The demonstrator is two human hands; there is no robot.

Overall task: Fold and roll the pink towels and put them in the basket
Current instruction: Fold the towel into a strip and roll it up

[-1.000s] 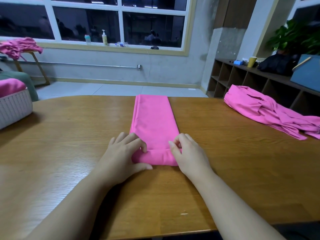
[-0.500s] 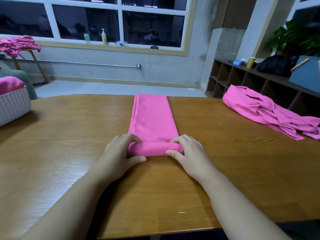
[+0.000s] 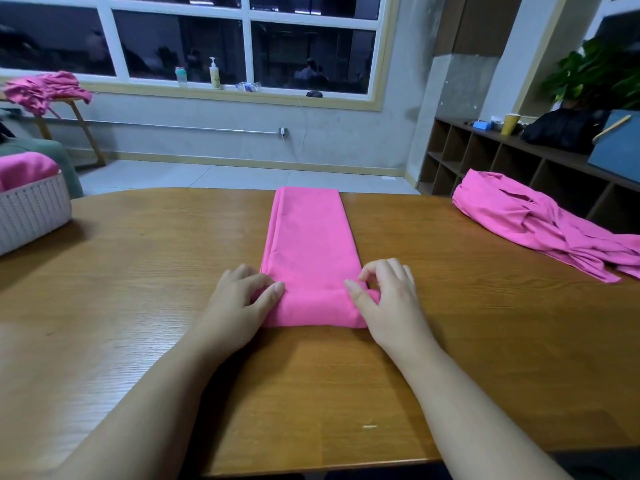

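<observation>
Rolling step was underway: the folded pink towel (image 3: 309, 237), laid mid-table, was pinched at its rolled near end by the left hand (image 3: 240, 308) and right hand (image 3: 388, 299). Probably even forward rolling was needed next, basket (image 3: 33, 211) far left.

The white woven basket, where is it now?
In the head view the white woven basket stands at the far left edge of the wooden table, well left of the folded pink towel, with pink cloth inside.

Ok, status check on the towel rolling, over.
Left hand and right hand pinch the ends of the towel roll. Most of the strip flat, unrolled. Basket far left. Nothing in the way.
</observation>
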